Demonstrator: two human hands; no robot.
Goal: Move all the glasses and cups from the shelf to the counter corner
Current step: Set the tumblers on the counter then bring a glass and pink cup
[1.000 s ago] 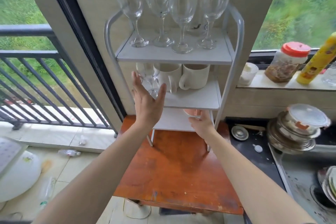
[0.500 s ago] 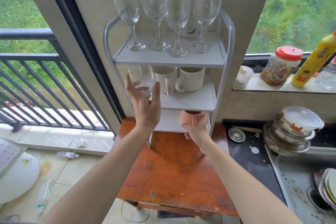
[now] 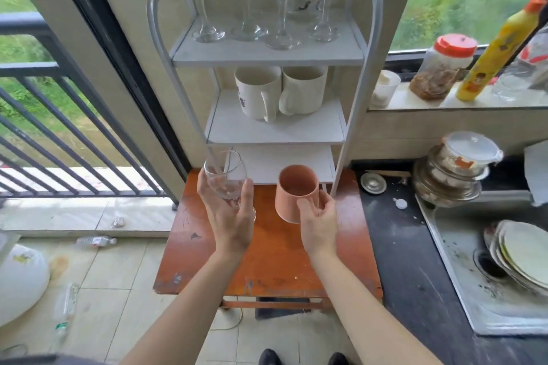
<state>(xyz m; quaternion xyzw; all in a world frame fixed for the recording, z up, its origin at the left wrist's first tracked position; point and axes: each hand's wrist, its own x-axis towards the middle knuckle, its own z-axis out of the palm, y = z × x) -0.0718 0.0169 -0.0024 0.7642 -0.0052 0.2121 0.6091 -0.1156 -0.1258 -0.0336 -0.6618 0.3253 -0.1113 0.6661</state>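
My left hand (image 3: 229, 216) grips a clear wine glass (image 3: 224, 178) by its bowl, held above the wooden table in front of the shelf. My right hand (image 3: 319, 221) holds a terracotta-pink cup (image 3: 296, 192) by its side, also off the shelf. The white three-tier shelf (image 3: 267, 53) stands on the table against the wall. Its top tier carries several stemmed wine glasses (image 3: 278, 0). Two white mugs (image 3: 280, 92) stand side by side on the middle tier. The bottom tier looks bare.
The orange wooden table (image 3: 267, 255) sits under the shelf. A black counter (image 3: 415, 261) with a metal sink and stacked plates (image 3: 522, 255) lies to the right. Lidded bowls (image 3: 453, 169) stand at its back. Jars and a yellow bottle (image 3: 501, 47) line the windowsill. A balcony railing is at the left.
My left hand has drawn the wine glass off the middle tier and lowered it toward me. My right hand has pulled the pink cup out of the bottom tier.
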